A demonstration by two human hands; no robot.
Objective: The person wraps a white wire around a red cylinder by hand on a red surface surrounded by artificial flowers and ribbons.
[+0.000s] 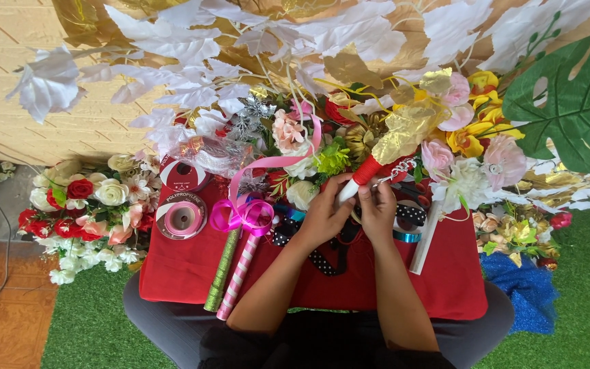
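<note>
Head view shows the stem (pixel 362 174) I am working on at the middle of the scene, slanting up and to the right from my hands: its upper stretch is wrapped in red, its lower end in white, and a gold leaf (pixel 404 130) sits at its top. My left hand (pixel 322 215) is clenched around the white lower end, holding it above the red cloth (pixel 186 270) on my lap. My right hand (pixel 377 212) pinches something thin just beside the stem at the point where red meets white (it looks like wire or a narrow strip, too small to tell).

I judge the wrapping to be partly done: the red covers the upper part, while the white end below my fingers is still bare of it.

Just left of my hands lie a pink ribbon bow (pixel 244 215), a green glitter stick (pixel 221 270) and a pink striped stick (pixel 239 277), untouched. A black dotted ribbon (pixel 322 260) lies under my wrists. A white stick (pixel 423 239) lies to the right. Further left sit two ribbon spools (pixel 181 217), and beyond them a heap of red and white roses (pixel 83 201). Far behind everything stands a mass of white leaves (pixel 192 48) and mixed flowers, with a large green leaf (pixel 575 102) at far right.
</note>
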